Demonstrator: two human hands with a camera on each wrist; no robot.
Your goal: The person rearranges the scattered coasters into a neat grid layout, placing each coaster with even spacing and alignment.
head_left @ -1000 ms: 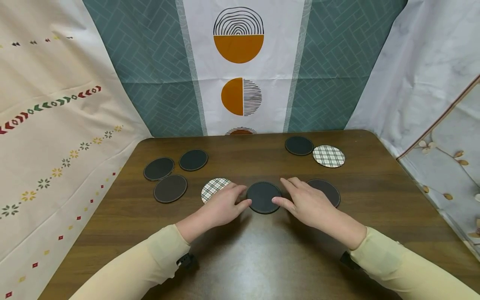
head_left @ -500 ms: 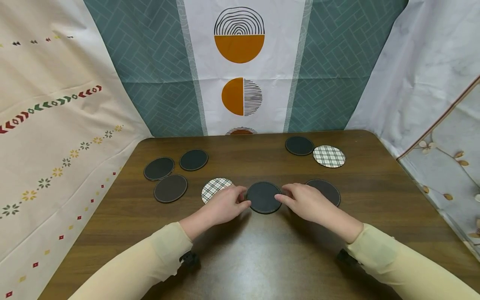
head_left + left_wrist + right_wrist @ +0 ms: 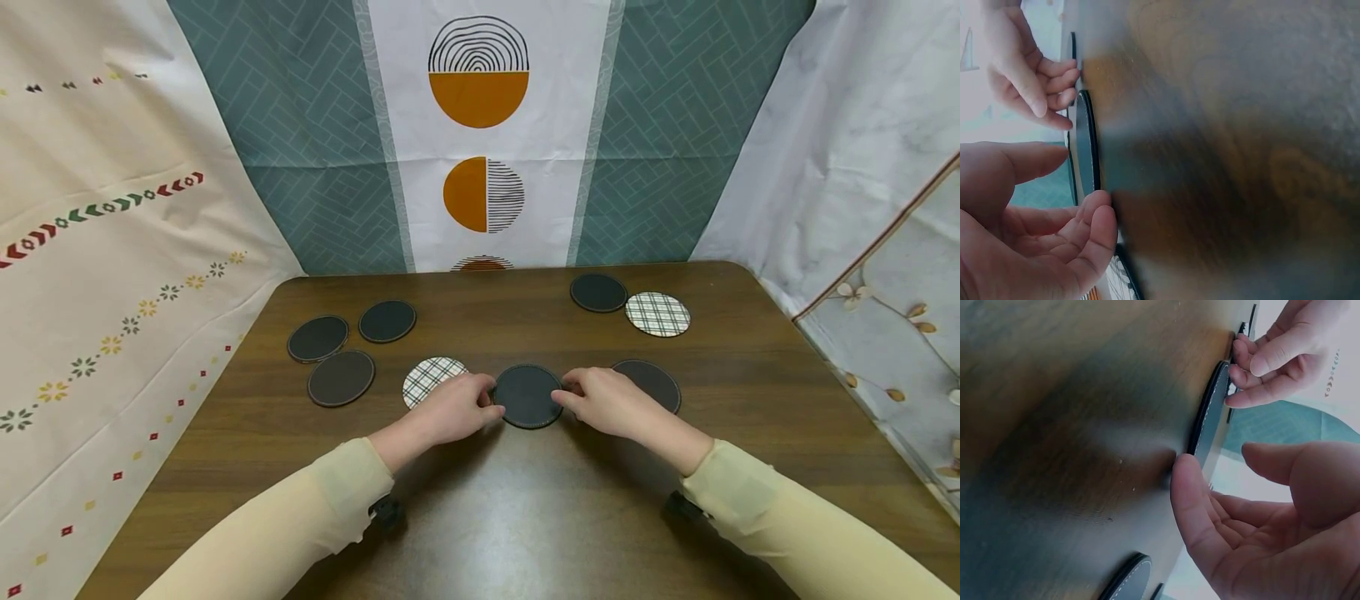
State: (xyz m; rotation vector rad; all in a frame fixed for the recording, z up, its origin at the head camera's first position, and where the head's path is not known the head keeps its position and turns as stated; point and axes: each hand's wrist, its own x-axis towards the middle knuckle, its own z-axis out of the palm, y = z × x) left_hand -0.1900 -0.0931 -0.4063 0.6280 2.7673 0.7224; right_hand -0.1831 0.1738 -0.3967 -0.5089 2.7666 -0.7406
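A round black coaster (image 3: 528,397) with a stitched rim lies flat on the wooden table, between both hands. At its left edge is my left hand (image 3: 453,407), fingertips right at the rim. My right hand (image 3: 611,402) is at the opposite edge, its thumb overlapping the coaster in the head view. Both wrist views show relaxed fingers by the rim and the thumbs (image 3: 1044,161) raised apart from the coaster (image 3: 1213,415). Partly hidden behind the left hand is a white plaid coaster (image 3: 429,379). A dark brown coaster (image 3: 654,383) is partly covered by the right hand.
On the left lie two black coasters (image 3: 318,338) and a dark brown coaster (image 3: 341,378), close together. Farther back on the right, a black coaster (image 3: 598,293) sits beside a plaid coaster (image 3: 657,314). Patterned cloths (image 3: 300,167) hang around the table (image 3: 480,517).
My right hand has drawn its raised fingers in and down toward the black coaster's right edge. The left hand has shifted slightly right. The coasters have stayed in place.
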